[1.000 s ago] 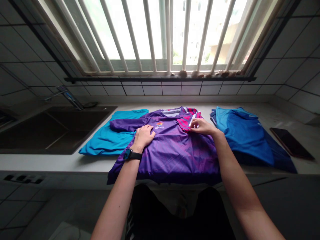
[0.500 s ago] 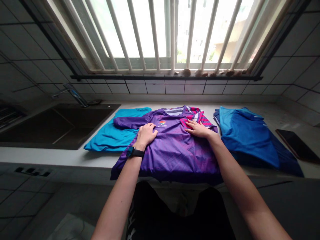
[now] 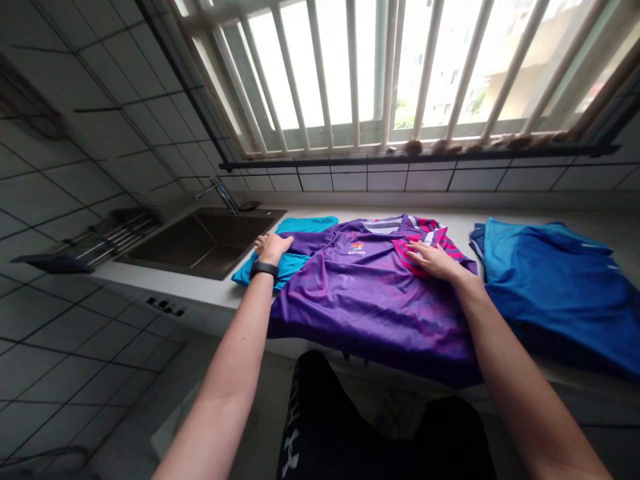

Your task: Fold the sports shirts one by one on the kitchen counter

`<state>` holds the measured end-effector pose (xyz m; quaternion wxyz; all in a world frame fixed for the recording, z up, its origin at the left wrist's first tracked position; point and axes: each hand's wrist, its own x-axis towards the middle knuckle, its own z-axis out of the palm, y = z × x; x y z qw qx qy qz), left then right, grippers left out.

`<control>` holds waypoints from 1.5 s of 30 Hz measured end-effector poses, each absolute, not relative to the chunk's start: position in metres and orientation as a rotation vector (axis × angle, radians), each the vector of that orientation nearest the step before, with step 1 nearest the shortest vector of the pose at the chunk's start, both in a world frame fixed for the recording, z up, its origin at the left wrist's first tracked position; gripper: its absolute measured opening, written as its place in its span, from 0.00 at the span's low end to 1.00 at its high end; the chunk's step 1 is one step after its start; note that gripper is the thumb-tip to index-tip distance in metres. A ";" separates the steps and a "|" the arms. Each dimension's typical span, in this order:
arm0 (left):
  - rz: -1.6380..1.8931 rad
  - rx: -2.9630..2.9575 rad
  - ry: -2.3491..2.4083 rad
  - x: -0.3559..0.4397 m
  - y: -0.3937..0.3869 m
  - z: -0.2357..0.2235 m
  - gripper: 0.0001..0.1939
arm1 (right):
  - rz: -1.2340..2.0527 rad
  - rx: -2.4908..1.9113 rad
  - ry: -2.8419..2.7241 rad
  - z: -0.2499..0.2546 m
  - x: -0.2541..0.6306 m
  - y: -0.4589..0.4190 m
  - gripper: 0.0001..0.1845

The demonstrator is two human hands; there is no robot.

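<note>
Pale counter under a barred window carries a spread purple shirt

Smooth and pale, the counter [image 3: 210,293] runs across the scene above the wearer's dark trousers [image 3: 330,427], which have white lettering down one leg. Over its near edge hangs the hem of the purple shirt [image 3: 370,300], thin, faintly shiny fabric lying in soft, shallow creases. To the left, the left hand [image 3: 271,247], a black band [image 3: 264,268] at its wrist, has its thumb apart from the fingers, reaching over the purple sleeve's end and the teal cloth [image 3: 287,269] beneath. The right hand [image 3: 434,259] rests palm down, fingers slightly parted, on the pink-striped sleeve [image 3: 406,257] folded in over the chest. Near the shirt's right side lie blue garments [image 3: 540,280], layered and rumpled. Farther left, a dark rectangular sink [image 3: 200,240] is set into the counter, with a slim metal faucet [image 3: 224,195] behind. At the far side, glossy white tiles [image 3: 345,181] with dark joints meet the sill, where small rounded lumps [image 3: 413,147] sit below straight, pale window bars [image 3: 320,73].
</note>
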<state>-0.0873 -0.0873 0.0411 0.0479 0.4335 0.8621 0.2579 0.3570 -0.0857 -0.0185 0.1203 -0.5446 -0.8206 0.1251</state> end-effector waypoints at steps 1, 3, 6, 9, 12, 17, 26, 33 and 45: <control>0.805 1.354 2.589 -0.092 -0.085 0.042 0.29 | 0.357 -1.604 -2.370 -0.018 0.358 -0.086 0.27; 0.865 1.427 2.472 -0.099 -0.082 0.045 0.16 | 0.353 -1.633 -2.338 -0.016 0.358 -0.087 0.27; 1.081 1.431 2.257 -0.099 -0.082 0.053 0.08 | 0.367 -1.651 -2.330 -0.014 0.358 -0.088 0.27; 1.254 1.425 1.849 -0.091 -0.088 0.066 0.09 | 0.368 -1.657 -2.316 -0.012 0.358 -0.090 0.27; 1.248 1.397 1.534 -0.081 -0.093 0.079 0.15 | 0.385 -1.663 -2.305 -0.011 0.358 -0.090 0.27; 1.376 1.512 1.558 -0.046 -0.087 0.090 0.14 | 0.391 -1.634 -2.293 -0.012 0.357 -0.088 0.25; 0.549 2.144 1.046 0.062 -0.117 0.064 0.10 | 0.372 -1.655 -2.264 -0.003 0.357 -0.099 0.24; 0.681 2.295 1.713 0.030 -0.107 0.055 0.12 | 0.322 -1.620 -2.251 -0.002 0.358 -0.097 0.23; 0.036 2.809 1.436 0.058 -0.132 0.027 0.23 | 0.357 -1.623 -2.278 -0.011 0.361 -0.090 0.24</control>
